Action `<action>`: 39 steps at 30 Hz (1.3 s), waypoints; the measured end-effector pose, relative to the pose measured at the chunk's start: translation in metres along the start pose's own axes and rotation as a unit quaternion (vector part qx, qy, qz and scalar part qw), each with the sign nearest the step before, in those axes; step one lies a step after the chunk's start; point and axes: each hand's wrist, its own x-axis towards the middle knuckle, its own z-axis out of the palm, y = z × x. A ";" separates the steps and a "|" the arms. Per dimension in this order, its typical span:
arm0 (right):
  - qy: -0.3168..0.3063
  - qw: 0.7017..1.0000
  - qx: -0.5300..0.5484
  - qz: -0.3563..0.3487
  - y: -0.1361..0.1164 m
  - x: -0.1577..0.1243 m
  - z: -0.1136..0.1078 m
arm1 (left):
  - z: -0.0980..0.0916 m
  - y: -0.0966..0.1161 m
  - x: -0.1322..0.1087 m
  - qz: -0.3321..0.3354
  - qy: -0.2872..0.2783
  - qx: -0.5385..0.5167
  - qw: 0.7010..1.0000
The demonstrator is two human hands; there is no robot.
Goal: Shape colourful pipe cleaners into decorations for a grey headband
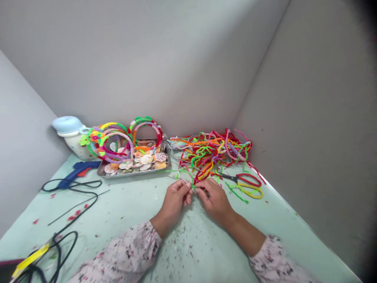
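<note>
My left hand (177,197) is closed, its thumb and fingers pinching the end of a thin metal headband (178,170) that arches up and away from me. Close beside it, my right hand (216,201) pinches a green pipe cleaner (193,186) at the headband's end. The fingertips nearly meet and hide part of the joint. Just beyond lies a tangled heap of colourful pipe cleaners (216,151). Scissors (246,184) with one red and one yellow handle lie right of my right hand, beside a loose green pipe cleaner (237,193).
A metal tray (135,172) of seashells (146,159) stands at the back, with wrapped headbands (118,137) on it. Left are a blue glue gun (73,173), a black cord (96,198) and a blue-lidded cup (77,142). Grey walls (309,118) enclose the table; scraps dot its top.
</note>
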 end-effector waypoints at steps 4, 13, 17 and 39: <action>-0.004 1.000 -0.001 0.004 0.000 0.000 0.000 | 0.001 0.002 -0.001 0.006 0.003 -0.012 1.000; -0.011 1.000 0.007 0.017 0.003 -0.001 0.002 | 0.001 -0.002 0.001 0.002 -0.009 -0.029 1.000; -0.013 1.000 0.013 0.022 0.003 -0.002 0.003 | 0.000 -0.002 0.001 -0.002 -0.013 -0.037 0.999; 0.061 0.996 0.070 0.019 0.000 0.002 -0.004 | 0.004 -0.004 -0.004 0.051 -0.058 0.165 0.983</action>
